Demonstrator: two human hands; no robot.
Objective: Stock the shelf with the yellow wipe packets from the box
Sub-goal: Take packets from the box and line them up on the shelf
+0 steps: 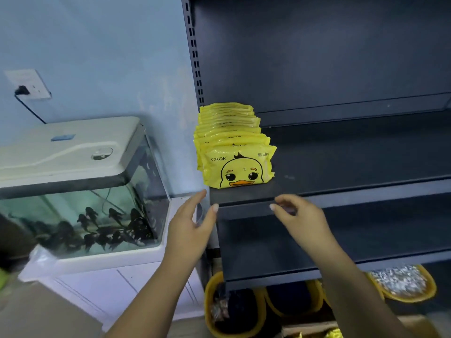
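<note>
Several yellow wipe packets [238,164] with a duck face stand upright in a row at the left end of the dark shelf [341,184], running from its front edge back toward the rear panel. My left hand [192,223] hovers just below and left of the front packet, fingers straight and spread, holding nothing. My right hand [300,215] hangs in front of the shelf edge, right of the row, fingers loosely bent and empty. A corner of the cardboard box [36,313] shows at bottom left; its contents are out of view.
A fish tank [80,191] with dark fish stands on a white cabinet [102,284] left of the shelving. A lower shelf [341,252] sits beneath. Yellow baskets [234,311] with goods stand on the floor under it. A slotted upright [194,52] bounds the shelf's left side.
</note>
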